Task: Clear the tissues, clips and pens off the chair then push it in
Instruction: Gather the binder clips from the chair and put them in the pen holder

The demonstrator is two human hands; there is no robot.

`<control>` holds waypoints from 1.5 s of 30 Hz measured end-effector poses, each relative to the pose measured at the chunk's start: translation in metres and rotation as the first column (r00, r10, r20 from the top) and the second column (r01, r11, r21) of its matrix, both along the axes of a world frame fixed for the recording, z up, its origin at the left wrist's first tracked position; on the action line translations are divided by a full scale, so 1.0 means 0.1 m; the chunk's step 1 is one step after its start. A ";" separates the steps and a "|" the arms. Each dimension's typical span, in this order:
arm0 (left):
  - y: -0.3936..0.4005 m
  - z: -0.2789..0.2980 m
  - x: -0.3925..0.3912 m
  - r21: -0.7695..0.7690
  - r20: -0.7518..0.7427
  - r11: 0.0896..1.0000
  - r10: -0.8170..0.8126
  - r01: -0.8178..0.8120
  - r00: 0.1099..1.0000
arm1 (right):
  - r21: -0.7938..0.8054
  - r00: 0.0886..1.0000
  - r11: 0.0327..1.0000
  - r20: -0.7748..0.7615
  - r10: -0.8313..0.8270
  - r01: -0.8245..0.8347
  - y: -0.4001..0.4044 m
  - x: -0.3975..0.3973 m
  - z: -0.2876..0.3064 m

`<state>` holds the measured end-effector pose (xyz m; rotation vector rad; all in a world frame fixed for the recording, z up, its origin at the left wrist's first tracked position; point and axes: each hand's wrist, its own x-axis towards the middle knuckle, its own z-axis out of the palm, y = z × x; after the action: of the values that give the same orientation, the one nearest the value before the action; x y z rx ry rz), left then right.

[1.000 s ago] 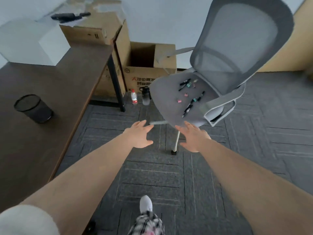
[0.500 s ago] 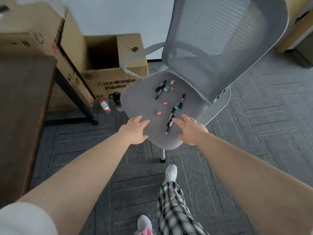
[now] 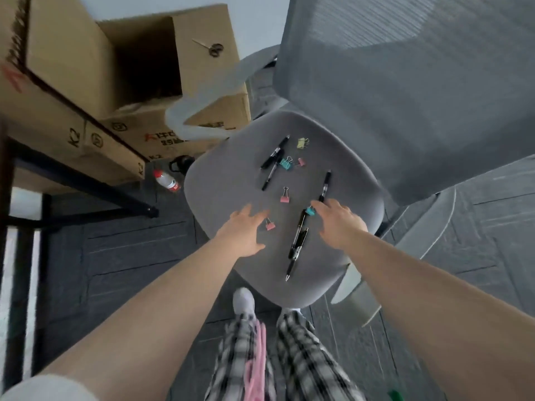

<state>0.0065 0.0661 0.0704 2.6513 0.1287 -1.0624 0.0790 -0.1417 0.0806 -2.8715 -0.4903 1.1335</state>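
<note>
A grey office chair (image 3: 220, 180) with a mesh back stands in front of me. Several black pens lie on its seat: two near the front (image 3: 298, 238), one at the right (image 3: 324, 186), two at the back (image 3: 273, 157). Small binder clips are scattered among them: pink (image 3: 270, 225), pink (image 3: 285, 198), teal (image 3: 286, 163), yellow (image 3: 302, 143). My left hand (image 3: 246, 231) hovers open over the seat, fingertips beside the front pink clip. My right hand (image 3: 338, 222) is open, fingertips at a teal clip (image 3: 309, 210) and the right pen's tip. No tissues are visible.
Open cardboard boxes (image 3: 139, 70) stand at the left behind the chair. A plastic bottle (image 3: 166, 180) and a dark bottle (image 3: 181, 163) sit on the carpet by a black desk leg (image 3: 86, 183). My legs and a shoe (image 3: 244, 302) are right at the seat's front edge.
I have stepped closer and the chair fills more of the view. Both hands have moved from the seat's front edge further over the seat, among the clips and pens.
</note>
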 end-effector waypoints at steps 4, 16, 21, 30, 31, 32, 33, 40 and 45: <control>-0.02 -0.37 0.30 -0.017 -0.061 0.996 -0.087 0.087 0.994 | -0.016 0.999 0.999 -0.035 -0.030 0.029 0.08 0.24 -0.30; -0.18 -1.12 0.88 -0.044 -0.007 0.950 -0.310 0.309 0.951 | -0.026 0.981 0.985 -0.091 -0.170 0.169 0.39 0.44 -1.03; -0.23 -1.25 0.94 -0.045 -0.028 0.931 -0.363 0.362 0.931 | -0.058 0.984 0.986 -0.074 -0.163 0.159 0.40 0.49 -1.10; -0.33 -1.32 0.88 -0.021 0.079 0.980 -0.197 0.199 0.977 | 0.035 0.972 0.971 -0.003 -0.236 0.236 0.43 0.65 -1.16; -0.33 -1.33 0.86 -0.005 0.082 0.983 -0.184 0.185 0.980 | 0.051 0.971 0.970 0.008 -0.240 0.239 0.44 0.67 -1.16; -0.34 -1.33 0.84 0.008 0.086 0.986 -0.168 0.168 0.982 | 0.063 0.970 0.969 0.018 -0.242 0.241 0.44 0.69 -1.16; -0.35 -1.33 0.84 0.017 0.089 0.988 -0.151 0.150 0.984 | 0.070 0.969 0.968 0.023 -0.244 0.242 0.45 0.72 -1.15; -0.39 -1.29 0.93 0.039 0.075 0.994 -0.104 0.101 0.992 | 0.100 0.966 0.963 0.030 -0.256 0.252 0.49 0.85 -1.10; -0.27 -1.24 1.05 0.032 0.109 0.999 -0.024 0.020 0.994 | 0.124 0.944 0.939 0.032 -0.328 0.322 0.54 0.96 -1.04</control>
<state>0.1118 0.0394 -0.0541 2.7377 0.0943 -0.9259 0.1750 -0.0881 -0.0236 -2.7480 -0.0710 0.9434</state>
